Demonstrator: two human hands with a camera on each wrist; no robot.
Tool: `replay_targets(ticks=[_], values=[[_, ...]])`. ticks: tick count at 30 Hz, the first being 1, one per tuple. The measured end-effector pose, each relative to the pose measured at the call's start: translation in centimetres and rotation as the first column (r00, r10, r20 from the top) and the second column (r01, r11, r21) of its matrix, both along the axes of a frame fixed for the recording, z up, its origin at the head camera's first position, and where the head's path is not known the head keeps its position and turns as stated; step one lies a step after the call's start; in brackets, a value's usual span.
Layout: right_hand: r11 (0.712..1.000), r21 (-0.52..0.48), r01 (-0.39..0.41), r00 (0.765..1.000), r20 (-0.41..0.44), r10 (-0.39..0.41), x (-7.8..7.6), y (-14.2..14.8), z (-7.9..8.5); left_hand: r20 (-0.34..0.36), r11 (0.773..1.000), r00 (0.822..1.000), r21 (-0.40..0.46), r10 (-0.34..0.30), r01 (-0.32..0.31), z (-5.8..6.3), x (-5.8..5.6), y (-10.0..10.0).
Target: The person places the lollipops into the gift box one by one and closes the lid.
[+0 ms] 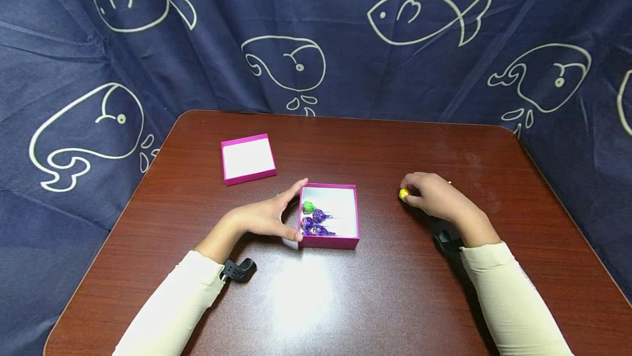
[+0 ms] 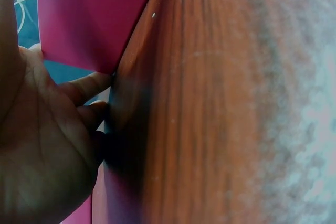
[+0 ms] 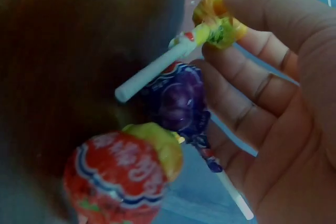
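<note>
My left hand [image 1: 261,219] rests at the left side of an open pink box [image 1: 329,243], thumb at the near corner and forefinger stretched to the far one. Inside the box, along its left, lie a green lollipop [image 1: 308,207] and several purple lollipops [image 1: 320,215]. To the right of the box, low over the table, my right hand [image 1: 434,197] pinches a yellow lollipop [image 3: 226,30] by its wrapped head. Under that palm, in the right wrist view, are a purple lollipop [image 3: 181,100] and a red one [image 3: 118,177], both hidden by the hand in the head view.
A pink lid [image 1: 249,158] with a white inside lies behind the box to the left. The brown table [image 1: 395,301] has rounded far corners. A dark blue cloth [image 1: 340,71] with white fish and whale drawings hangs around its far side.
</note>
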State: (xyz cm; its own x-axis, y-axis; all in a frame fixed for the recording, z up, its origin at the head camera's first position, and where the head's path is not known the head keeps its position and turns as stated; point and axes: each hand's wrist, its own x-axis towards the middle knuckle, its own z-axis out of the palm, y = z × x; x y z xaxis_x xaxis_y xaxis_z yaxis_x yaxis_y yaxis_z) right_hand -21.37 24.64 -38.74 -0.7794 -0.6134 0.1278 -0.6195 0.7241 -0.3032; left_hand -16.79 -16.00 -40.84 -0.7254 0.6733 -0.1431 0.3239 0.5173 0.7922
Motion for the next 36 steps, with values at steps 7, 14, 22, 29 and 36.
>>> replay_targets(ticks=[7, 14, 22, 29, 36], values=[[0.997, -0.071, 0.006, 0.999, 0.051, -0.002, 0.0, -0.7, 0.6, -0.001, 1.000, 1.000, 0.004, 0.002, -0.002, -0.1, 0.0, 0.0], [0.990, -0.132, -0.043, 0.998, 0.043, 0.049, 0.0, -1.7, 1.5, -0.001, 1.000, 1.000, -0.002, 0.001, -0.001, 0.0, 0.1, 0.0], [0.985, -0.155, -0.078, 0.996, 0.022, 0.082, 0.0, -3.1, 2.7, 0.004, 1.000, 1.000, -0.010, 0.003, -0.003, 0.0, 0.0, -0.1], [0.980, -0.171, -0.098, 0.994, 0.038, 0.106, 0.0, -4.5, 3.7, 0.002, 1.000, 1.000, -0.008, 0.003, -0.003, 0.0, 0.0, -0.1], [0.969, -0.207, -0.134, 0.989, 0.036, 0.144, 0.2, -6.1, 4.6, -0.002, 1.000, 1.000, -0.009, 0.006, -0.006, 0.1, 0.0, -0.1]])
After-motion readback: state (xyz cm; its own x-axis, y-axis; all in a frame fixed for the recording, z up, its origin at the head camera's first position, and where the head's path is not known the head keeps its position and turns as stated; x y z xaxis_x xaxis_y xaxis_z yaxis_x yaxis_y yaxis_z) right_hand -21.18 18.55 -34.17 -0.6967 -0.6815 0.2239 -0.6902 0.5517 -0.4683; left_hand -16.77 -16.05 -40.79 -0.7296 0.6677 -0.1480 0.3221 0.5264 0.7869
